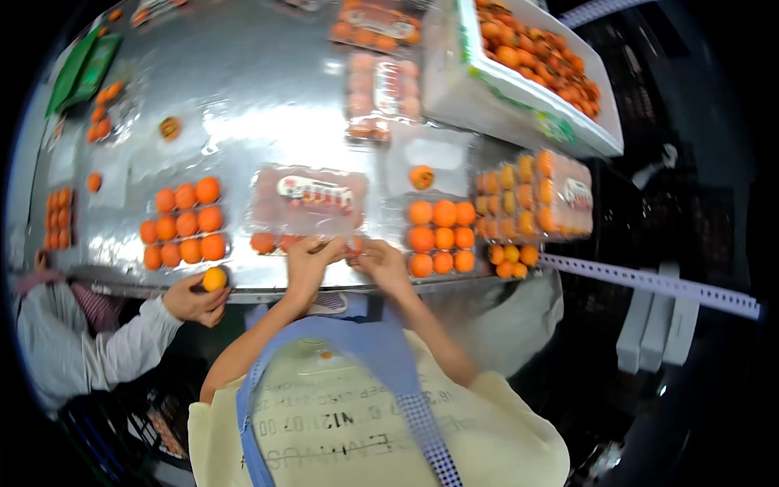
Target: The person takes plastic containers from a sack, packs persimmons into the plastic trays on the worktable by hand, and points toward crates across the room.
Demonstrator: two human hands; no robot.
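In front of me on the metal table lies a clear plastic clamshell box (268, 213) of orange fruit, a printed label on its lid. Both hands are at its front edge. My left hand (310, 266) is closed with fingertips pinching the rim near the middle. Toward the front right corner, my right hand (381, 265) also has its fingers drawn together on the edge. Part of the front row of fruit is hidden behind my fingers. An open tray of persimmons (443, 239) stands just right of my right hand.
At right are stacked filled boxes (531, 195) and a white foam crate (503, 109) heaped with persimmons. A loose persimmon (421, 177) lies behind the open tray. To the left, another person's hand (195, 300) holds an orange fruit beside a filled tray (185, 223).
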